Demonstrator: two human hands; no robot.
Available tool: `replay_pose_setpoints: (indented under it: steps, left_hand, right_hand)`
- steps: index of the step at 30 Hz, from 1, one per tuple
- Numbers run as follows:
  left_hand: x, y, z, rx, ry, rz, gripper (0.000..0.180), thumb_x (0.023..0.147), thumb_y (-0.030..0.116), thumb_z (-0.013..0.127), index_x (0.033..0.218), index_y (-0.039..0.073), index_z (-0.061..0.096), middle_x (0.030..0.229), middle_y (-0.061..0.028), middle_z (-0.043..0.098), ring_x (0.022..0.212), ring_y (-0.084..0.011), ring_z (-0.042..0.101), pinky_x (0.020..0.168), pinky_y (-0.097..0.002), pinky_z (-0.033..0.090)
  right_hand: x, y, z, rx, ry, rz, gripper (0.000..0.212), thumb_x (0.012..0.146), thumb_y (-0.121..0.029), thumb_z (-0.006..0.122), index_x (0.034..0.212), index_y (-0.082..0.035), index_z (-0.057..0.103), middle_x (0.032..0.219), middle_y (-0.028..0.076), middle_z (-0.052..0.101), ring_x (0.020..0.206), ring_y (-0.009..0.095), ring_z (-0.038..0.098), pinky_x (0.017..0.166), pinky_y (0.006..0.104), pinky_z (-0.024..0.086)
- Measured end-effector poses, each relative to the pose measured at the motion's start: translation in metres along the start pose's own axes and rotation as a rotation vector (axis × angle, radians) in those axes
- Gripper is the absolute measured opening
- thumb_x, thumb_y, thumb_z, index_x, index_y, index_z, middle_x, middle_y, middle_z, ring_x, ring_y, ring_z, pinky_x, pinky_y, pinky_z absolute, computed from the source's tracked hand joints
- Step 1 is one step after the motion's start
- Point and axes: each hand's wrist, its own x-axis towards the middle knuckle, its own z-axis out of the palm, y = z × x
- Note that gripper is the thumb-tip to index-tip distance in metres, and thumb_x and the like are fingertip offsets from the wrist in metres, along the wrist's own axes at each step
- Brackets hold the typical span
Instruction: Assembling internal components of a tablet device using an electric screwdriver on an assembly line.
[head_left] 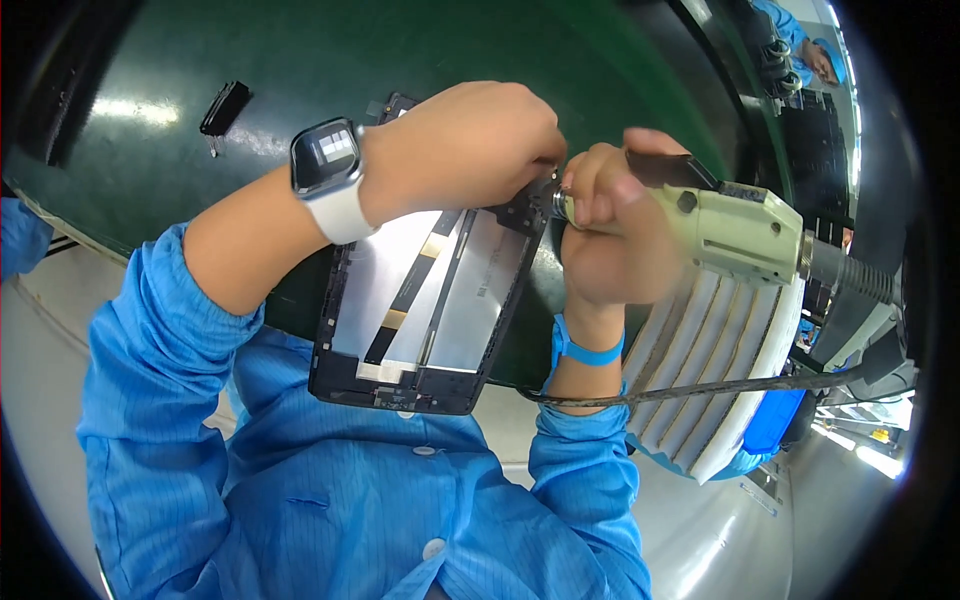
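Note:
An opened tablet with a black frame and silver inner plate lies tilted at the bench's near edge, close to my body. My left hand, wearing a watch with a white strap, reaches over its upper part. Its fingers are bent together near the tablet's upper right corner; whatever they pinch is hidden. My right hand, partly blurred, is wrapped round a pale green electric screwdriver held nearly level. The screwdriver's nose points at my left fingertips, and its bit is hard to see.
A small black part lies on the green bench at the far left. A white divided tray stands at the right, with a dark cable crossing it. Another person in blue is at the far right.

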Motion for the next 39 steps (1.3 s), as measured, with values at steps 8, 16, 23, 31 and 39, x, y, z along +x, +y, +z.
replay_pose_setpoints:
  steps: [8, 16, 23, 31, 39]
  left_hand:
    - [-0.031, 0.02, -0.006, 0.171, 0.012, 0.142, 0.018, 0.079, 0.013, 0.072, 0.096, 0.007, 0.072, 0.116, -0.0096, 0.063, 0.105, -0.0282, 0.059, 0.088, -0.0409, 0.048]
    - [-0.039, 0.029, -0.006, 0.327, -0.023, 0.151, 0.031, 0.08, 0.023, 0.075, 0.108, 0.01, 0.073, 0.134, -0.0122, 0.057, 0.121, -0.0278, 0.053, 0.098, -0.0405, 0.044]
    - [-0.038, 0.03, -0.005, 0.327, -0.043, 0.115, 0.031, 0.083, 0.022, 0.072, 0.112, 0.011, 0.07, 0.138, -0.0128, 0.055, 0.125, -0.0302, 0.052, 0.105, -0.0485, 0.04]
    - [-0.034, 0.041, -0.012, 0.337, -0.076, 0.093, 0.038, 0.081, 0.026, 0.074, 0.114, 0.008, 0.068, 0.142, -0.0157, 0.05, 0.136, -0.0362, 0.042, 0.106, -0.0502, 0.039]
    - [-0.102, 0.103, -0.02, 0.167, -0.455, 0.083, 0.077, 0.073, 0.049, 0.077, 0.132, 0.006, 0.053, 0.152, -0.02, 0.034, 0.144, -0.0444, 0.025, 0.111, -0.0614, 0.029]
  right_hand:
    - [0.003, -0.005, -0.005, 0.05, 0.056, 0.106, 0.024, 0.079, 0.004, 0.053, 0.103, 0.008, 0.055, 0.064, 0.009, 0.054, 0.053, 0.015, 0.05, 0.053, 0.0275, 0.042]
    - [0.013, -0.036, -0.062, 0.039, 0.126, -0.162, 0.03, 0.081, -0.003, 0.056, 0.108, 0.011, 0.057, 0.061, 0.006, 0.048, 0.054, 0.016, 0.049, 0.057, 0.0314, 0.044]
    - [0.001, -0.023, -0.085, -0.093, 0.332, -0.092, 0.025, 0.079, 0.003, 0.054, 0.102, 0.011, 0.059, 0.064, 0.009, 0.053, 0.051, 0.015, 0.048, 0.054, 0.03, 0.043]
    - [0.002, -0.022, -0.084, -0.131, 0.336, -0.124, 0.025, 0.079, 0.007, 0.056, 0.103, 0.011, 0.059, 0.065, 0.008, 0.054, 0.052, 0.013, 0.048, 0.051, 0.027, 0.043]
    - [-0.01, -0.028, -0.098, -0.233, 0.356, -0.104, 0.028, 0.081, 0.006, 0.059, 0.109, 0.006, 0.058, 0.07, 0.006, 0.056, 0.055, 0.01, 0.049, 0.052, 0.0232, 0.042]
